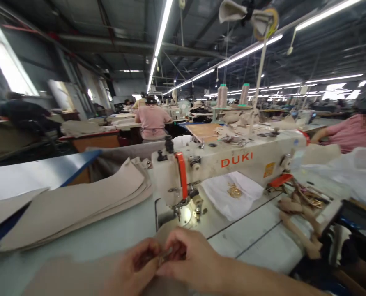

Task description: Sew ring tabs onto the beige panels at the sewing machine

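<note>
My left hand (130, 269) and my right hand (195, 257) meet low in the middle of the view, fingertips pinched together. A small thing sits between the fingers, too blurred and covered to name. Under and beside my left hand spreads a beige fabric piece (68, 275). Just beyond the hands stands a white sewing machine (236, 158), its lamp lit by the needle. Beneath its arm lies a white cloth (213, 193) bearing a heap of small gold-coloured pieces (233, 190).
Stacked beige panels (87, 201) lie to the left of the machine. Tan strips (302, 232) and more gold-coloured bits (315, 201) are at the right edge. Thread cones (222, 96) stand behind. One co-worker (153, 117) sits ahead, another (352, 131) at right.
</note>
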Motion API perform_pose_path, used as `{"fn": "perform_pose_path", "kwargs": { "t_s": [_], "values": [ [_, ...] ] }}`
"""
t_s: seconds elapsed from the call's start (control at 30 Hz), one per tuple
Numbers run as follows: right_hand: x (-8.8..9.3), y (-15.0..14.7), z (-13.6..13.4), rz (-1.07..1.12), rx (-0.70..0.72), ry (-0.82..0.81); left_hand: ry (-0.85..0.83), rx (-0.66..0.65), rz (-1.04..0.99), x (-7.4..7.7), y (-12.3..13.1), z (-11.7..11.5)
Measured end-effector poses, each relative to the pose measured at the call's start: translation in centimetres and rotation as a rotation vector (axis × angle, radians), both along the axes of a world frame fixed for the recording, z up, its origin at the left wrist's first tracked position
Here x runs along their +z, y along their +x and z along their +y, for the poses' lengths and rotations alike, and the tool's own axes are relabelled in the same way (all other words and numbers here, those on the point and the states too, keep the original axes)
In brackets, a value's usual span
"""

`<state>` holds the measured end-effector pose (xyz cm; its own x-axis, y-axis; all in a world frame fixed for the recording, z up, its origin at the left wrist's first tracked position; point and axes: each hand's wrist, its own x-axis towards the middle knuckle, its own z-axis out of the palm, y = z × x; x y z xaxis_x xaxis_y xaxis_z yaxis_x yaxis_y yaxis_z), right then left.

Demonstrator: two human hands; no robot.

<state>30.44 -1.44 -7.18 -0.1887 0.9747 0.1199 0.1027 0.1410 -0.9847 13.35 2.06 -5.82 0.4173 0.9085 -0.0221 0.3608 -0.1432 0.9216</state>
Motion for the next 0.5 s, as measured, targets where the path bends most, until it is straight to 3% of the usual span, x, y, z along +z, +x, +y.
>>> {"fn": "perform_pose_path", "kwargs": {
  "t_s": [0.17,0.5],
  "values": [
    [1.5,0.4,-0.7,-0.090,-0.034,0.114,-0.008,0.058,-0.089,1.0,0.8,-0.7],
    [0.8,-0.3,-0.1,-0.067,-0.184,0.086,-0.103,0.160,-0.315,0.7,1.2,-1.0]
  ]
}}
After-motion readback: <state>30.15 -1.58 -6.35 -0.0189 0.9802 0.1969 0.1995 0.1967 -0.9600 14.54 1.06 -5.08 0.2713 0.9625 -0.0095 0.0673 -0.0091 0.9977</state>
